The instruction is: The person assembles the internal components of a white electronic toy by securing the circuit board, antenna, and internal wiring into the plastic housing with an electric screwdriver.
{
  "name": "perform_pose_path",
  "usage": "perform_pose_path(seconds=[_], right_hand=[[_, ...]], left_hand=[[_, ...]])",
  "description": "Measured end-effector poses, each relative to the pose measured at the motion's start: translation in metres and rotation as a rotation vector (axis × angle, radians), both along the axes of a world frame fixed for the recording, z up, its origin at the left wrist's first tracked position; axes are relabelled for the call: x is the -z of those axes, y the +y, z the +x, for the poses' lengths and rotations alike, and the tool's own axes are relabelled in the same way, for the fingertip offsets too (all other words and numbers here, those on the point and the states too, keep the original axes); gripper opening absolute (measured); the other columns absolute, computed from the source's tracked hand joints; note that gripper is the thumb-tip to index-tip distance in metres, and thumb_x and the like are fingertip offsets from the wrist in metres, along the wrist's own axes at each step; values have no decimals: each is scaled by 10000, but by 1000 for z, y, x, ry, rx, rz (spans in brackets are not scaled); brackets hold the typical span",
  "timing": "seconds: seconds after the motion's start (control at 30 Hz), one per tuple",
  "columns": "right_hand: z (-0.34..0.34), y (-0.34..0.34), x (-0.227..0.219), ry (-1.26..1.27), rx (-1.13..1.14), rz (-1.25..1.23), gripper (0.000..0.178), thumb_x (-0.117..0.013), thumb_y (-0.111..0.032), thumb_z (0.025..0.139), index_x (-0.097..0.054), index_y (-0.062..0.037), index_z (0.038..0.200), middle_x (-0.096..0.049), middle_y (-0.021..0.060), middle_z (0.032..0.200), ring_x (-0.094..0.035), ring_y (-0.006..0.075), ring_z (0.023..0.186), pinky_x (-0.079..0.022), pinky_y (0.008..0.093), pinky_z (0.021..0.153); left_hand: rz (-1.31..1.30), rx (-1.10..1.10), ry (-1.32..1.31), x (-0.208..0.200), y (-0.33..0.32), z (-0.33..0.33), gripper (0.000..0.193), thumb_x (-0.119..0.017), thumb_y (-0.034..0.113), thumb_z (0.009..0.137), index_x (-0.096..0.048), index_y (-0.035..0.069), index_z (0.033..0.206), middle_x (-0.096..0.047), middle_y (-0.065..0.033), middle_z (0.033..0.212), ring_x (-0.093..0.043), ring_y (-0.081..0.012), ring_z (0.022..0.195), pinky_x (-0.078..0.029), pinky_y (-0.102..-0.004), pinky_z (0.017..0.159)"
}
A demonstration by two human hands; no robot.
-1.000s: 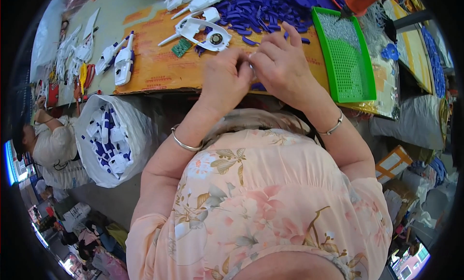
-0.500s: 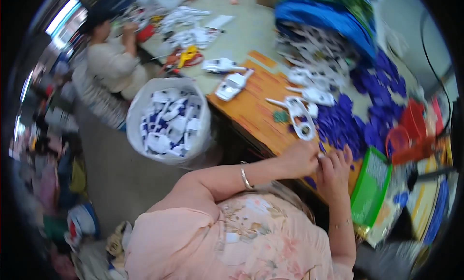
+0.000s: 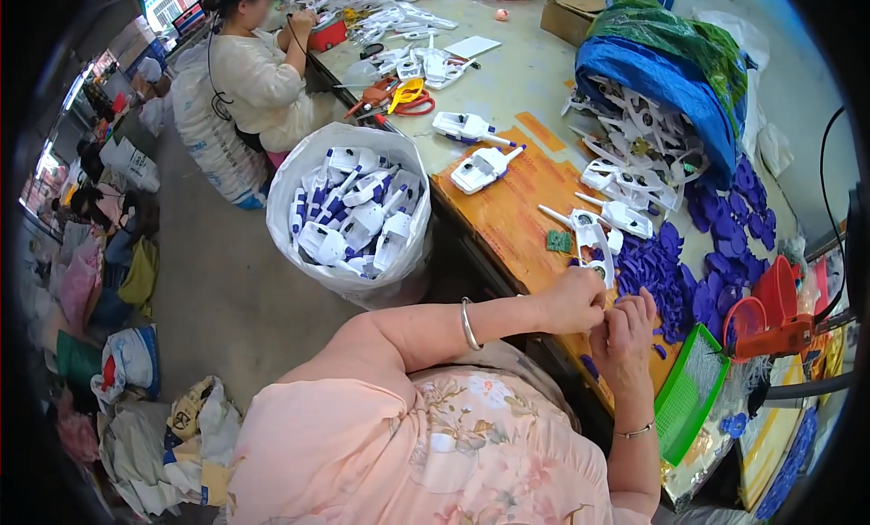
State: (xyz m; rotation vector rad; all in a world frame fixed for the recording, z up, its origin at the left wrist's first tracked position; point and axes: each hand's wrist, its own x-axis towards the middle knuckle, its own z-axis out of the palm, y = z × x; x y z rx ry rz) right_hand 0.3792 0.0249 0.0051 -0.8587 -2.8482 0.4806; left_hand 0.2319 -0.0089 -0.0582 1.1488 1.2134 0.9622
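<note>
My left hand [image 3: 571,300] and my right hand [image 3: 625,335] meet at the table's front edge, fingers pinched together. Whatever they hold is too small or hidden to make out. Just beyond the left fingers lies an open white plastic housing half [image 3: 587,224] with a long thin tip, partly covered by the hand. A small green circuit board [image 3: 558,241] rests beside it. Right of the housing spreads a heap of purple plastic pieces [image 3: 654,269]. Another white housing [image 3: 627,219] lies a little farther back.
Two white-and-purple devices [image 3: 480,170] lie on the orange board [image 3: 471,208]. A white sack [image 3: 281,212] of similar devices stands at left. A blue bag [image 3: 657,67] spills white parts. At right are a green basket [image 3: 689,394] and red container [image 3: 775,289]. A co-worker [image 3: 263,67] sits far left.
The view has shifted, so the table and sack appear farther right. Both hands stay together at the table edge, fingers still pinched.
</note>
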Motion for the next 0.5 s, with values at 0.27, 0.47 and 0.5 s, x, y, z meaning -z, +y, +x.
perform_pose_path(seconds=[0.27, 0.47, 0.5], right_hand=[[-11, 9, 4, 42, -12, 18, 196, -640, -4, 681, -511, -31, 826, -494, 109, 798, -525, 289, 860, -343, 510, 978], [-19, 15, -4, -72, -55, 87, 199, -645, -18, 681, -518, -26, 834, -506, 118, 821, -528, 294, 863, -343, 509, 980], [-19, 17, -3, -73, -53, 88, 199, -645, -18, 681, -518, -26, 834, -506, 118, 821, -528, 294, 863, -343, 509, 980]], left_hand=[[27, -44, -2, 2, 7, -10, 124, -579, 84, 687, -614, -33, 664, -599, -185, 606, -612, -258, 561, -467, -355, 533], [130, -100, 209, 9, 10, -6, 122, -580, 93, 668, -602, -22, 635, -598, -175, 593, -607, -268, 558, -472, -366, 544], [131, -98, 209, 8, 11, -7, 122, -580, 93, 668, -602, -22, 635, -598, -175, 593, -607, -268, 558, -472, -366, 544]])
